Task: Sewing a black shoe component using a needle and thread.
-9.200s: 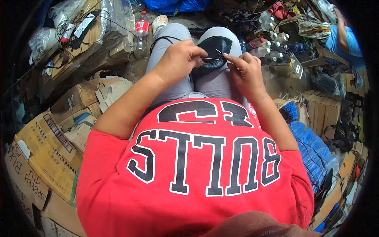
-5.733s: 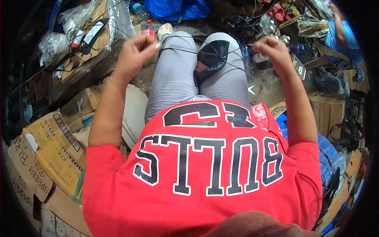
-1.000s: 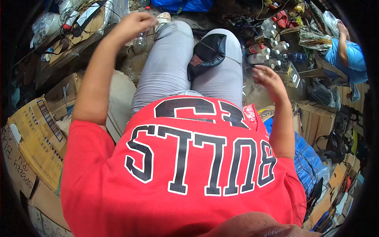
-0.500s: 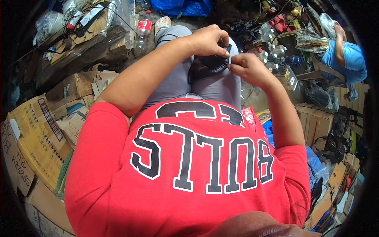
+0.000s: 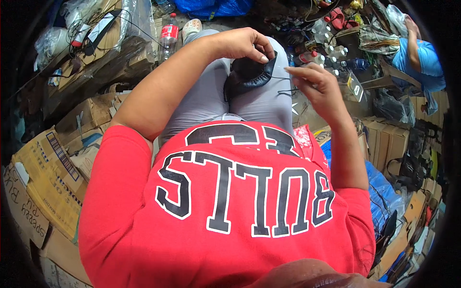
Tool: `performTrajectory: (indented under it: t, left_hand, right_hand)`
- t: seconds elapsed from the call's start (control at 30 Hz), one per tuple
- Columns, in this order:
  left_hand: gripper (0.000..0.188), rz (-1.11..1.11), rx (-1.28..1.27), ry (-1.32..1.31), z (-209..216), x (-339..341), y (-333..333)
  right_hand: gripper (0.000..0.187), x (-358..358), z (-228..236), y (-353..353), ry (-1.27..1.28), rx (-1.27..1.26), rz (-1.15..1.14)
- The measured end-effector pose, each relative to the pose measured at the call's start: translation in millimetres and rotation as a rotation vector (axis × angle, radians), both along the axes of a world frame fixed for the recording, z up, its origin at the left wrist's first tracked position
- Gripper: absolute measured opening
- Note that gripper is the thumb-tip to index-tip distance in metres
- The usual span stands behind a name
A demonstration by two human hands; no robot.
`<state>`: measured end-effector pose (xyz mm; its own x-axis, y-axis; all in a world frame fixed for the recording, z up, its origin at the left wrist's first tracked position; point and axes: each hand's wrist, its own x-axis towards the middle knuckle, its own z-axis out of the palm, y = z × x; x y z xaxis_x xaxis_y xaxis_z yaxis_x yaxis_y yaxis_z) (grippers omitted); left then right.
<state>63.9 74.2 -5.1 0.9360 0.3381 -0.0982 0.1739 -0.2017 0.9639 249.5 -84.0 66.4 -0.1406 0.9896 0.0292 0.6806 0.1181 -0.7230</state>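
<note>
On my lap rests a black leather piece [image 5: 260,79] with a puckered, gathered edge, much like a shoe upper. My left hand [image 5: 253,45] is closed on its far right edge, thumb on top and fingers curled over. A black thread [image 5: 282,78] runs from the leather's right edge to my right hand [image 5: 317,89]. The fingers of that hand are pinched together on the thread, apart from the leather, above the right side of my lap. Whether a needle is also in the pinch cannot be made out.
Clear plastic bottles [image 5: 331,60] crowd the floor beyond my right hand. A cola bottle [image 5: 169,36] stands by a wooden bench [image 5: 72,72] at far left. Cardboard boxes [image 5: 48,177] lie at left. Another person's blue shirt [image 5: 422,65] shows at far right.
My right hand has moved away from the leather, rightward and slightly nearer me, and thread now shows between them. My left hand keeps its hold and has shifted slightly left.
</note>
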Motion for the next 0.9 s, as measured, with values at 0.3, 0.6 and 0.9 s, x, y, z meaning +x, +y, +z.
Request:
performTrajectory:
  t: [0.3,0.6,0.9]
  left_hand:
    - [0.033,-0.075,0.047,0.110,10,-4,-2]
    - [0.033,-0.081,0.086,0.130,12,-2,-2]
    - [0.032,-0.127,-0.036,0.059,0,5,3]
  right_hand:
    - [0.019,-9,-12,13,-0.203,-0.086,0.016]
    - [0.017,-18,-15,18,-0.263,-0.031,0.017]
    - [0.016,22,-46,36,0.111,-0.270,0.058]
